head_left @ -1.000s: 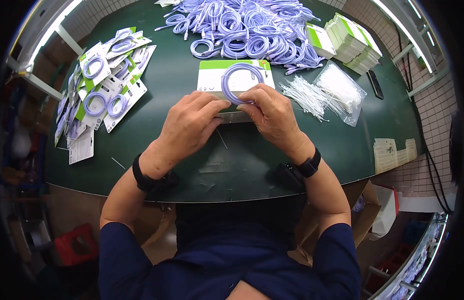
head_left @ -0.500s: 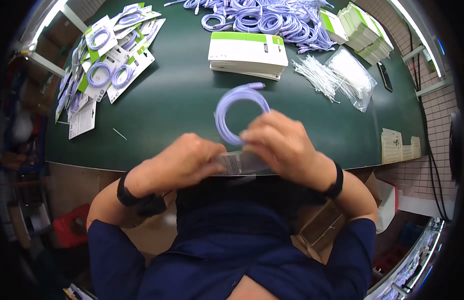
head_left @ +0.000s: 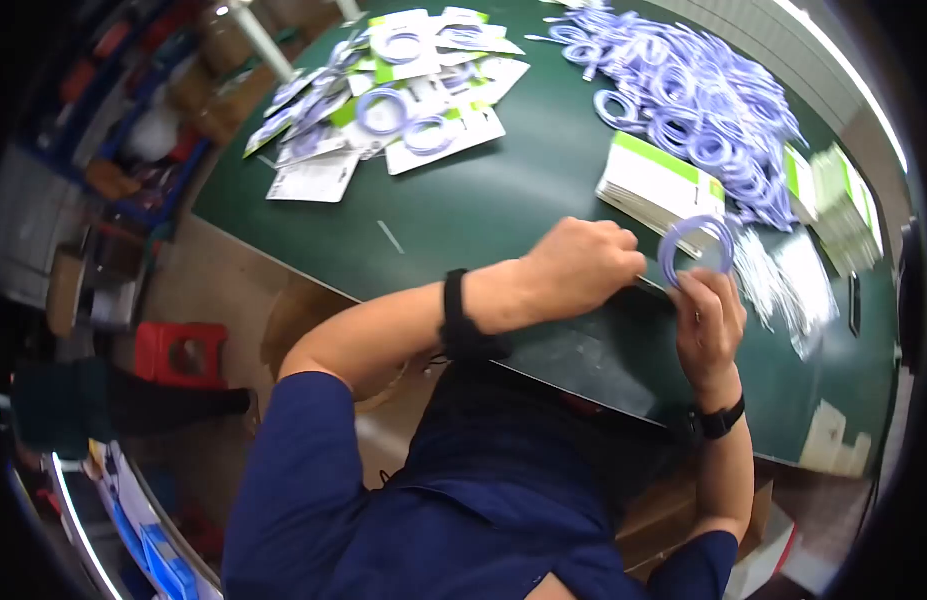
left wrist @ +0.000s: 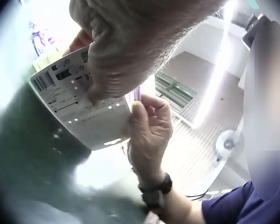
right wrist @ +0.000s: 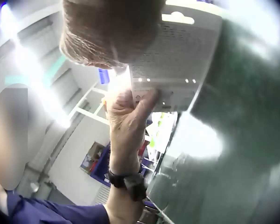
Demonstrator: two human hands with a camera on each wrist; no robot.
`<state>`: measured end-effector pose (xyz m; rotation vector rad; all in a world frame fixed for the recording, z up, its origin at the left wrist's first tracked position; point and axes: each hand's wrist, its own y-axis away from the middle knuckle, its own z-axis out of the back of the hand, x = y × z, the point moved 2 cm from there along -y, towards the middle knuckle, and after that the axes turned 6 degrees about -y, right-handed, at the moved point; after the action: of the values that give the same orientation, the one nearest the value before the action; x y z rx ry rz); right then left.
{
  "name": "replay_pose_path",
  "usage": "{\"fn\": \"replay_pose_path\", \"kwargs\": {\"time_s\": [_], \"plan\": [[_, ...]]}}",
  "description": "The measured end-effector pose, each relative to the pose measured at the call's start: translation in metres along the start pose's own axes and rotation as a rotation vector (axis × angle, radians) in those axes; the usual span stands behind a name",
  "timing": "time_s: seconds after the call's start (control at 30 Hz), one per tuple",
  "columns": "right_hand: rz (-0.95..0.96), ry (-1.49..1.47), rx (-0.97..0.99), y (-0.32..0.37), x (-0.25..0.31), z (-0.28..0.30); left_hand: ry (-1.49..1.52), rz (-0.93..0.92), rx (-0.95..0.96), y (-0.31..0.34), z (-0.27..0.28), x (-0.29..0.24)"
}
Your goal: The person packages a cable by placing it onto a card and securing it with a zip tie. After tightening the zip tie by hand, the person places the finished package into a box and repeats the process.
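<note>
In the head view the right hand pinches a lilac cable coil by its lower edge. The left hand is just left of the coil, fingers curled. A white printed card shows in the left wrist view, with the left hand gripping it, thumb on its printed face. At the card's other end is the right hand, with a bit of lilac between. From the right wrist view, the same card spans from the right hand to the left hand.
A stack of green-and-white cards lies behind the hands. Loose cable coils are heaped farther back. Carded cables pile up at the left. White ties, a plastic bag and more stacked cards are at the right.
The head view has swung, so the table's contents appear farther right and tilted. The coil, still in the right hand, stands out beside the card stack, and the card is hardly discernible from the head.
</note>
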<state>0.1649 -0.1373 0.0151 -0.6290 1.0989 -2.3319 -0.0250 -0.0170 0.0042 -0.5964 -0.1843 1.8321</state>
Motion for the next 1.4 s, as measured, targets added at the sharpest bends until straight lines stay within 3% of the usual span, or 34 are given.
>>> {"fn": "replay_pose_path", "kwargs": {"time_s": [0.07, 0.1, 0.2, 0.27, 0.33, 0.37, 0.43, 0.47, 0.57, 0.87, 0.9, 1.03, 1.1, 1.27, 1.37, 1.4], "plan": [[0.022, -0.013, -0.002, 0.004, -0.002, -0.006, -0.219, -0.099, -0.08, -0.001, -0.005, -0.001], [0.026, 0.004, 0.003, 0.007, -0.003, -0.007, -0.223, -0.088, -0.078, 0.002, -0.003, 0.0], [0.01, 0.032, -0.007, 0.009, -0.005, -0.008, -0.123, -0.099, -0.452, 0.008, 0.01, -0.011], [-0.005, 0.076, -0.041, 0.003, -0.009, -0.002, -0.048, -0.108, -0.514, 0.015, 0.019, -0.02], [-0.022, 0.024, -0.043, -0.002, -0.014, -0.001, 0.155, 0.012, -0.299, 0.028, 0.021, -0.036], [-0.034, 0.017, -0.037, -0.004, -0.015, -0.002, 0.196, -0.025, -0.298, 0.029, 0.021, -0.047], [-0.057, 0.038, -0.025, -0.006, -0.016, -0.002, 1.176, 0.717, 0.3, 0.031, 0.005, -0.054], [-0.042, 0.019, -0.023, -0.007, -0.015, -0.003, 1.19, 0.695, 0.316, 0.028, 0.001, -0.053], [-0.021, -0.014, -0.012, -0.006, -0.008, -0.002, 1.837, 1.042, 0.145, 0.024, -0.014, -0.042], [0.007, -0.128, 0.037, -0.006, -0.007, 0.009, 1.951, 1.075, 0.103, 0.037, -0.038, -0.031], [0.014, -0.154, 0.035, -0.006, -0.003, 0.011, 1.947, 0.992, 0.101, 0.032, -0.033, -0.032], [-0.551, -0.459, -0.038, -0.019, 0.002, 0.031, 1.678, 0.776, -0.026, 0.003, -0.007, -0.03], [-0.637, -0.501, -0.082, -0.023, 0.0, 0.037, 1.558, 0.686, -0.048, -0.014, -0.001, -0.025], [-0.637, -0.506, -0.11, -0.028, -0.018, 0.031, 1.459, 0.511, -0.049, -0.039, -0.002, -0.015], [-0.434, -0.311, 0.006, -0.041, -0.027, 0.029, 1.469, 0.507, 0.008, -0.046, -0.007, -0.005], [-0.491, -0.298, 0.056, -0.041, -0.029, 0.03, 1.468, 0.49, 0.04, -0.052, -0.009, -0.002]]}}
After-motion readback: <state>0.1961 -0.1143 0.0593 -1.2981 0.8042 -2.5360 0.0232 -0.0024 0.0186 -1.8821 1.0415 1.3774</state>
